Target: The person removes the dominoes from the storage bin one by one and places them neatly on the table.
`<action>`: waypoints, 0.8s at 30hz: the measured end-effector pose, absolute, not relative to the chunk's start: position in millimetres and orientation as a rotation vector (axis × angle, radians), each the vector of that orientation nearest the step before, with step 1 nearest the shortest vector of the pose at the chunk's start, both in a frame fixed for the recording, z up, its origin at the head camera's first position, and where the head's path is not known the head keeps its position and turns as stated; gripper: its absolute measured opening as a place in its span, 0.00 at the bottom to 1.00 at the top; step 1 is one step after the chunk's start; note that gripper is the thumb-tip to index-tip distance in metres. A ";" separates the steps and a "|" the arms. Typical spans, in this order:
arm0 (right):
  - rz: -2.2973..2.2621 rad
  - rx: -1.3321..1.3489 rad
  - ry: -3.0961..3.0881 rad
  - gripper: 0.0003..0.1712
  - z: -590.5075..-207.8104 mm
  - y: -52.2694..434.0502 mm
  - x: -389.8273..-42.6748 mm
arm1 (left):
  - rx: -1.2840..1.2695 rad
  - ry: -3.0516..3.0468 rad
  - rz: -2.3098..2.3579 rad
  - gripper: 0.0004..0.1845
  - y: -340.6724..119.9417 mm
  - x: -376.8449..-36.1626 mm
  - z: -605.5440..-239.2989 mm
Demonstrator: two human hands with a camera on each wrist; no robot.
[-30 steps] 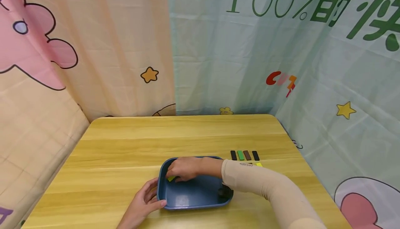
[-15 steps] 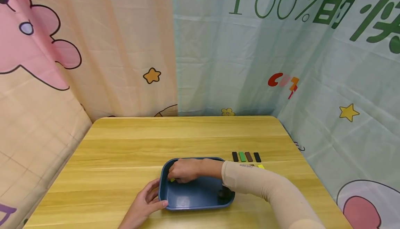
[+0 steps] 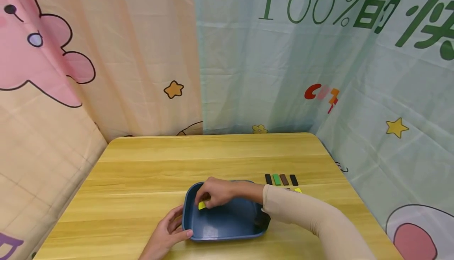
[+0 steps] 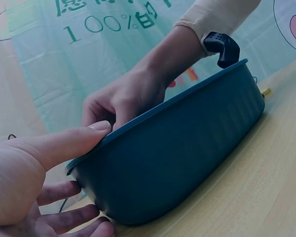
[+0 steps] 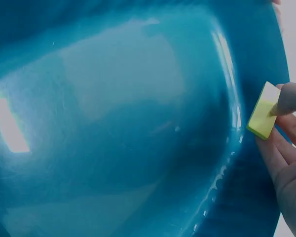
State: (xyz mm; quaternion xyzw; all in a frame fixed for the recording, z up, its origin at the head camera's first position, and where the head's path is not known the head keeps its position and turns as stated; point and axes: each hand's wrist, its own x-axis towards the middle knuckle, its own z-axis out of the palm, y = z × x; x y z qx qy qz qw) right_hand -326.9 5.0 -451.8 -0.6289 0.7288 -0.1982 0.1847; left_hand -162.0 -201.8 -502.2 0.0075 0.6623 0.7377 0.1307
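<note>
Right hand (image 3: 215, 192) sits over the far-left part of the tray (image 3: 227, 234); its fingertips (image 5: 289, 98) pinch a small yellow block (image 3: 201, 205), clamped on it from the edges; in the right wrist view the block (image 5: 263, 112) hangs just above the tray's inner wall (image 5: 138, 123), apparently clear of the floor. Left hand (image 3: 169, 233) rests at the tray's near-left corner; thumb (image 4: 64, 145) lies along the rim (image 4: 153, 111), the other fingers (image 4: 74, 217) are spread and nearly straight against the outer wall and the table (image 3: 142, 173); it steadies the tray without closing round it. Tray is dark blue, rectangular with rounded corners, flat on the table near its near edge, centre-right. Right of the tray's far edge, a row of four small blocks (image 3: 281, 179) lies on the table: black, green, brown, black, side by side; just nearer, a yellow piece (image 3: 298, 190) shows beside the beige sleeve (image 3: 305, 212). Printed curtains (image 3: 283, 75) enclose the table on the far side, left and right.
</note>
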 end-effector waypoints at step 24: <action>-1.160 -1.137 2.298 0.12 -437.8 93.1 -321.9 | -0.031 1.995 2.157 0.43 -196.6 -162.7 -504.9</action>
